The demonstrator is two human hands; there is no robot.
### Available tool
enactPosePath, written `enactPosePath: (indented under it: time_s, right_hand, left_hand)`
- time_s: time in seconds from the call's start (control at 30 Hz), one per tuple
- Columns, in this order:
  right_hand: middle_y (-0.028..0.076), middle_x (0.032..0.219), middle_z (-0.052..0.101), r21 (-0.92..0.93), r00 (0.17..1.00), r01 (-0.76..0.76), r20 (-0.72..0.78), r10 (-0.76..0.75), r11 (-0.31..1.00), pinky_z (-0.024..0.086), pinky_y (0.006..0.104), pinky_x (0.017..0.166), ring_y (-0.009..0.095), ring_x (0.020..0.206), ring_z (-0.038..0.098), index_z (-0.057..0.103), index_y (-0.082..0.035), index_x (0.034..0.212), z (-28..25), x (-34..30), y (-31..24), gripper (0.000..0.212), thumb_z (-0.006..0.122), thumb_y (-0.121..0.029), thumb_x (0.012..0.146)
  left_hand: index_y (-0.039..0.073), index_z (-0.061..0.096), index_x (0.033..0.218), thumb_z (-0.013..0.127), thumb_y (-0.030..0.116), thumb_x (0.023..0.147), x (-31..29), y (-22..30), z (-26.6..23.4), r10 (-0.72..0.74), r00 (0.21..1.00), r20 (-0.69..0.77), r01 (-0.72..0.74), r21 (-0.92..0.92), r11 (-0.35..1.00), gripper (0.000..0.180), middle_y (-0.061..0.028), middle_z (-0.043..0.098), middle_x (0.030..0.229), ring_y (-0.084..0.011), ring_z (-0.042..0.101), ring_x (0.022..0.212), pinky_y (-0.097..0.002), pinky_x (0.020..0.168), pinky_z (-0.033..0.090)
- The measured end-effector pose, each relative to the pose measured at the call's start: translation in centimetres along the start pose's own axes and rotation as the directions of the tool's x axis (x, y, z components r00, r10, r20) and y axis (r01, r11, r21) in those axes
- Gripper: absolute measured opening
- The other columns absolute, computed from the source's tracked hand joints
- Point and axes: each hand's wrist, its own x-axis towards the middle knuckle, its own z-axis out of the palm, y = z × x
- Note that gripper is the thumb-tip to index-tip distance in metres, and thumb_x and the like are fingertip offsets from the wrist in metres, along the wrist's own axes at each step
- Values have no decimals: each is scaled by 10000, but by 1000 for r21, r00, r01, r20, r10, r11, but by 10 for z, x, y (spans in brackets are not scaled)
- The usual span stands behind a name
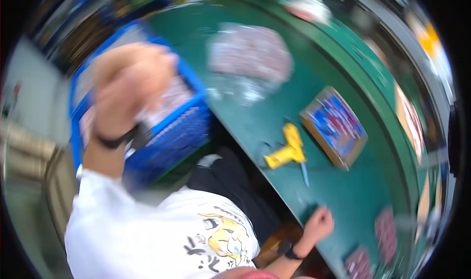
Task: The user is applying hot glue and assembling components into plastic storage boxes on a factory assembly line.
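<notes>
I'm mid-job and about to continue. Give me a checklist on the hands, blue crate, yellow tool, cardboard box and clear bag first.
1. Left hand grip readable: cannot tell; motion blur hides whether it holds anything.
2. Right hand clear of other items: ok; curled near the edge of the green table.
3. Blue crate fully visible: not ok; the left hand and forearm cover part of it.
4. Yellow tool clear of both hands: ok; lying on the table.
5. Cardboard box open on top: ok; blue and red pieces show.
6. Clear bag sealed: cannot tell.
</notes>
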Motion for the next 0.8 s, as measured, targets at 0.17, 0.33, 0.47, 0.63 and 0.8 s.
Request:
enactPosePath:
  time_s: [0.17,0.33,0.47,0.63,0.8]
  right_hand:
    - [164,775,710,75,989,-120,92,113,990,559,390,756,227,711,557,734,-32,857,-6,5,-27,305,775,-218,1094]
    - [86,690,564,188,986,-152,97,136,970,481,363,657,204,683,488,627,-35,751,9,34,-38,393,744,-147,1110]
    - [65,685,526,543,981,-194,103,164,817,452,372,650,179,687,454,600,-42,734,32,39,-5,419,770,-153,1101]
    - [68,668,492,491,977,-199,163,135,848,434,397,640,182,681,420,568,-36,727,37,39,-10,456,787,-181,1100]
    - [92,629,447,394,976,-187,177,126,900,413,436,608,211,655,380,506,-12,717,20,33,-26,526,780,-222,1113]
  left_hand:
    - [-2,754,982,714,180,1106,-123,-1,-60,-430,831,-352,550,411,727,223,-59,732,845,-93,650,694,-272,633,502]
    - [26,750,1096,786,236,1054,-231,-19,-112,-673,676,-301,653,669,357,218,-124,756,1036,-260,740,966,-400,860,588]
    - [55,707,1312,814,330,1006,-291,-34,-199,-716,542,-440,647,762,21,426,-222,713,1324,-424,680,1294,-514,1121,536]
    - [0,581,1585,858,473,938,-367,-21,-261,-728,175,-663,631,643,-435,848,-277,630,1551,-466,585,1492,-492,1267,466]
    - [-46,481,1677,868,544,894,-389,-2,-238,-796,122,-592,691,627,-360,1054,-324,488,1700,-461,474,1602,-463,1334,400]
